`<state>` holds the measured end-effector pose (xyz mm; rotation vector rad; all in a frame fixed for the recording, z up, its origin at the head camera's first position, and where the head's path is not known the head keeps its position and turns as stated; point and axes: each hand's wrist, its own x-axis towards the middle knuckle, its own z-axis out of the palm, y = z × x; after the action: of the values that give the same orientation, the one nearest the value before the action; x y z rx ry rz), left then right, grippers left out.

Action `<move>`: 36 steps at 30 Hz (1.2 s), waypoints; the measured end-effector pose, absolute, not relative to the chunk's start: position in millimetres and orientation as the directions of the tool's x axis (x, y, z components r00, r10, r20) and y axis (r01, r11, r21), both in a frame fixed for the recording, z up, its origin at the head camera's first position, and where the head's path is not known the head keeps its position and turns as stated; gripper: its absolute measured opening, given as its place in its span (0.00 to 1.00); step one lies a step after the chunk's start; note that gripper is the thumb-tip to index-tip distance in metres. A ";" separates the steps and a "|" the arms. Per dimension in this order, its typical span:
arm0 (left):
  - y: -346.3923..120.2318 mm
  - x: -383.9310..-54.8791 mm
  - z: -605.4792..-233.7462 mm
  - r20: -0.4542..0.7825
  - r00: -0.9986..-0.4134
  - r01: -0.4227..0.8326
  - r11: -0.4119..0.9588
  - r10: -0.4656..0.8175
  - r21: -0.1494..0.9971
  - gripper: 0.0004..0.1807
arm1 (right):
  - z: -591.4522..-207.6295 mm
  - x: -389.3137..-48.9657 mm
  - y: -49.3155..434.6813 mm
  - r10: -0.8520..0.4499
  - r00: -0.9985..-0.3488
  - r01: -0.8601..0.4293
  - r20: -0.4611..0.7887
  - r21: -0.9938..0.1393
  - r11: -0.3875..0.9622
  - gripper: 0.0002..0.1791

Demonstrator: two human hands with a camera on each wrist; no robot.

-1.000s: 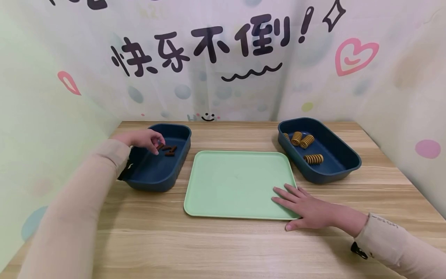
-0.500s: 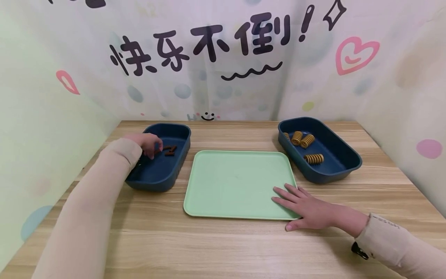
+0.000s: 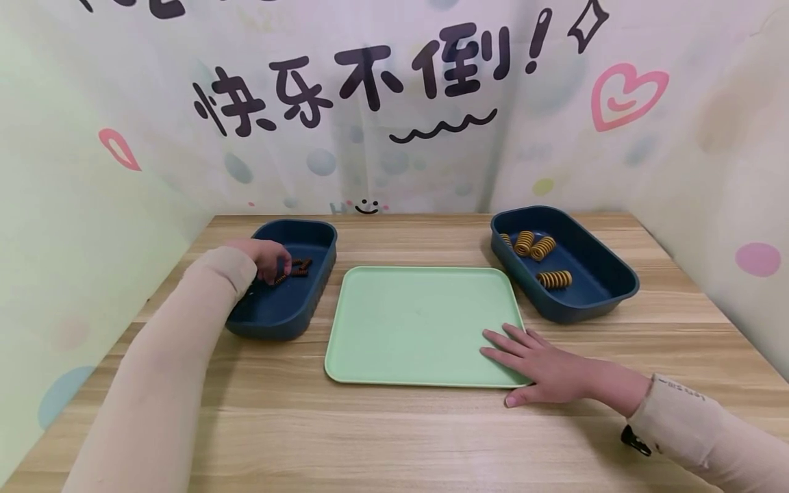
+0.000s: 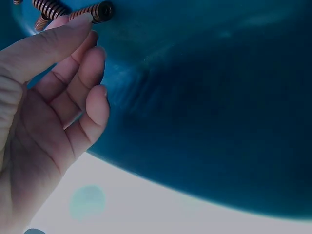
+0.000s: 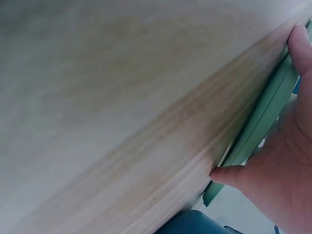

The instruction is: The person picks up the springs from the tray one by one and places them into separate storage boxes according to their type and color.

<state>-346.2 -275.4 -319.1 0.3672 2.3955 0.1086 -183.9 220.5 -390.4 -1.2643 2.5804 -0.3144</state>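
Note:
My left hand [image 3: 268, 261] reaches down into the left blue bin [image 3: 271, 325]. Its thumb and forefinger pinch a small dark copper-coloured coil spring [image 4: 103, 11], whose far end sticks out past the thumb tip; the other fingers are bent and hold nothing. Several similar springs [image 3: 300, 272] lie on the bin floor just beyond the fingertips. On the right, my right hand [image 3: 548, 370] rests with spread, straight fingers over the near right corner of a pale green tray [image 3: 419, 322]. The right wrist view shows its thumb [image 5: 226, 175] on the wooden table beside the tray edge.
A second blue bin [image 3: 585, 311] stands at the back right, with several larger yellow-and-black coil springs [image 3: 544, 248] inside. The wooden table [image 3: 370, 438] runs back to a printed cloth backdrop [image 3: 425, 178].
My left hand has moved further into the left bin and lower among the springs, where it now pinches one. The right hand stays in place on the tray.

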 end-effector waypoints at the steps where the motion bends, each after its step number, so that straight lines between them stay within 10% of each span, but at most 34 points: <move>1: -276.0 -345.8 -319.0 -0.630 -0.719 0.234 0.956 0.292 0.175 0.13 | -390.6 -184.1 220.3 -0.796 -0.591 -0.743 -0.127 -0.299 0.599 0.41; 12: -288.0 -336.5 -307.6 -0.533 -0.803 0.127 0.951 0.266 0.283 0.18 | -391.5 -189.8 219.0 -0.799 -0.587 -0.747 -0.130 -0.295 0.596 0.42; 36: -260.8 -327.1 -265.1 -0.182 -0.869 0.397 0.868 0.460 0.298 0.19 | -381.2 -214.5 223.7 -0.793 -0.603 -0.745 -0.089 -0.294 0.599 0.42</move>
<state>-327.1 -260.8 -265.1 0.6514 2.7933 0.3688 -214.5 223.7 -381.2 -1.2761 2.6163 -0.3359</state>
